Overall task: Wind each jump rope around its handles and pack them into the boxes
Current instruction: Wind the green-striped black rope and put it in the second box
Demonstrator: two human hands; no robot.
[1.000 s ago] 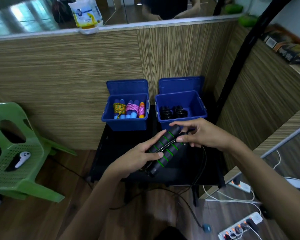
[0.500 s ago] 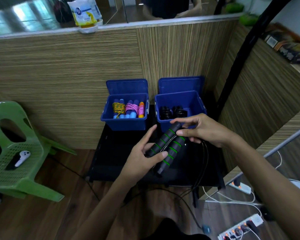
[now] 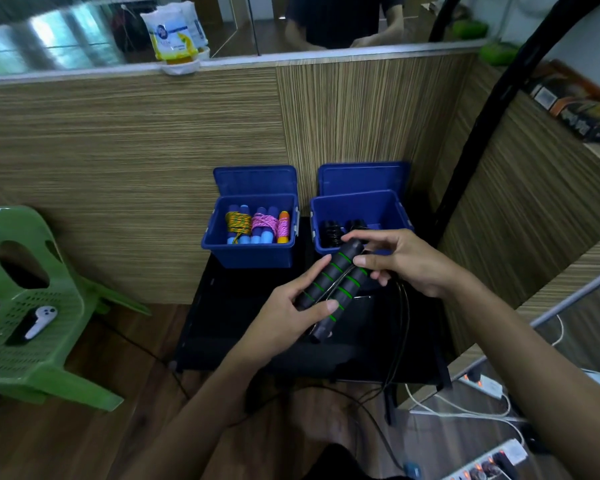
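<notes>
Since the frame 0.5 s ago the left hand (image 3: 284,315) has been closed again: index finger, then lifted, is now laid back along the handles (image 3: 333,289), and the right-hand fingers have been shifted slightly toward the upper end. The two black foam handles w/ green rings are held side by side, tilted, above the black table (image 3: 243,327). Lower half is gripped by the left hand, thumb pressed across the front, fingers curled behind. Upper end is pinched by the right hand (image 3: 406,263), thumb on the near side, fingertips over the top. The black rope (image 3: 404,323) is seen hanging in a loop below the right hand, down past the table edge; its finish can't be made out.

Just behind the handles, the right blue box (image 3: 392,209) is stood open w/ black wound ropes inside; the left blue box (image 3: 253,252), beside it, is filled w/ blue-handled ropes wrapped in yellow, pink and orange cord. Both lids are propped against the wood-grain partition. At far left a green plastic chair (image 3: 32,306) is placed, w/ a white controller (image 3: 40,320) on its seat. Power strips are seen on the floor at lower right.
</notes>
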